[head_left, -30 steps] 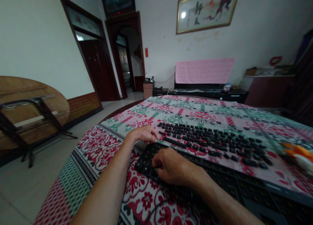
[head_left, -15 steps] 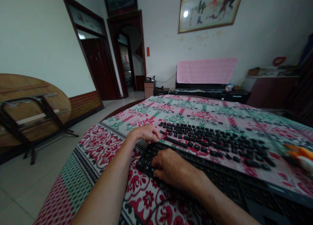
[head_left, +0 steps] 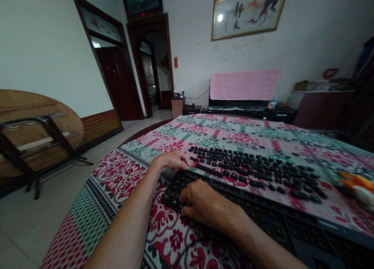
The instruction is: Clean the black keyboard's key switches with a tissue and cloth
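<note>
A black keyboard (head_left: 263,212) lies on the patterned tablecloth, most of its key places bare. A few keycaps (head_left: 172,200) sit in its near left corner. My right hand (head_left: 201,202) rests over that corner, its thumb and fingers bent together and pressed down; what they pinch, if anything, is hidden. My left hand (head_left: 177,160) is at the far left corner, fingers curled down at the keyboard's edge; anything between them is not visible. Just beyond the keyboard lie a long black space bar (head_left: 209,169) and many loose black keycaps (head_left: 242,160).
The tablecloth (head_left: 175,238) covers a large round table. An orange and white item (head_left: 356,185) lies at the right. A dark cable (head_left: 187,247) runs near the front. A folded round table (head_left: 37,132) leans at the left wall. A low black cabinet (head_left: 239,111) stands behind.
Hardly anything differs. The view has shifted slightly, and my right hand's fingers have moved a little on the near left corner of the keyboard. My left hand stays in place.
</note>
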Demonstrator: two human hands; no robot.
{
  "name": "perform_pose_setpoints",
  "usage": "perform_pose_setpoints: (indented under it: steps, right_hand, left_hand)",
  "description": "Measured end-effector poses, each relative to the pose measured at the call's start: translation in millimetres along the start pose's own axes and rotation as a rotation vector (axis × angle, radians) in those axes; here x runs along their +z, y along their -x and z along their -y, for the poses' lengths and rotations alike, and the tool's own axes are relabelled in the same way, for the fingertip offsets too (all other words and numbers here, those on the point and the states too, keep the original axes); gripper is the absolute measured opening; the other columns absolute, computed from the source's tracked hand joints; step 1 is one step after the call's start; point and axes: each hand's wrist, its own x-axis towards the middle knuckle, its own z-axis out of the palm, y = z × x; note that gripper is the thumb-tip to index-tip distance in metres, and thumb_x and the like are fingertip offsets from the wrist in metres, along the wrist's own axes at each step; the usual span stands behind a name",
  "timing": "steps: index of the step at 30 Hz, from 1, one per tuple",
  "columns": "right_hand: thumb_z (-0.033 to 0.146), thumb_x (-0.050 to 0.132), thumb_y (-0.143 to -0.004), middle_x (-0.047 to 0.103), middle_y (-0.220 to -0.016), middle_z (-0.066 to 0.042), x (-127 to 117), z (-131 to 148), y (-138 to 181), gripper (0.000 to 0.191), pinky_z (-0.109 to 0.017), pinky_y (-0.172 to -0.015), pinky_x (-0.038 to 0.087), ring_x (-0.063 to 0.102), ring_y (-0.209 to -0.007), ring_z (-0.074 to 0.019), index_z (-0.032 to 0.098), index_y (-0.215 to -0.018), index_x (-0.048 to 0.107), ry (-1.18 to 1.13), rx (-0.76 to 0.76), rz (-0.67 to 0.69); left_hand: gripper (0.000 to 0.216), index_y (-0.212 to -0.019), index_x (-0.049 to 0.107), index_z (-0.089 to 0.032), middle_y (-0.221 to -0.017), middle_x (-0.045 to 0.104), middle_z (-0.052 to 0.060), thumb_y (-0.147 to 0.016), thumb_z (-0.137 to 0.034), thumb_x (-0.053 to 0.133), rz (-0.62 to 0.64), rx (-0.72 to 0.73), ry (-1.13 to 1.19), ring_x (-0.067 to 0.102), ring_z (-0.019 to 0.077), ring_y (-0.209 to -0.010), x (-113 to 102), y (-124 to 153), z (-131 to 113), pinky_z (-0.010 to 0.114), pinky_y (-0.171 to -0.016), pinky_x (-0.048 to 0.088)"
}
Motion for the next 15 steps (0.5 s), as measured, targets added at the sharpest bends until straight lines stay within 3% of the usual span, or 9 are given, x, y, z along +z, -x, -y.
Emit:
perform_pose_setpoints:
  steps: [5,15]
  right_hand:
    - [0.017,0.048,-0.066,0.059,-0.059,-0.001,-4.2,1.8,1.0,0.014,-0.020,-0.047,0.028,0.045,-0.049,-0.0080,0.016,-0.067,0.062,0.007,0.020,0.077]
    - [0.017,0.050,-0.066,0.047,-0.050,0.003,-2.9,-8.5,-1.8,0.012,-0.019,-0.049,0.027,0.037,-0.048,-0.0065,0.015,-0.058,0.060,-0.090,-0.124,0.037]
  left_hand:
    - [0.025,-0.080,0.062,-0.016,-0.051,0.050,-0.006,-0.057,-0.026,0.057,-0.021,-0.038,-0.018,0.041,0.0052,-0.040,-1.8,-0.2,4.9,0.017,-0.039,0.032]
    - [0.019,-0.071,0.061,-0.016,-0.049,0.048,-0.006,-0.057,-0.025,0.053,-0.002,-0.072,-0.041,0.042,0.0052,-0.041,-3.1,2.8,4.6,0.016,-0.039,0.032]
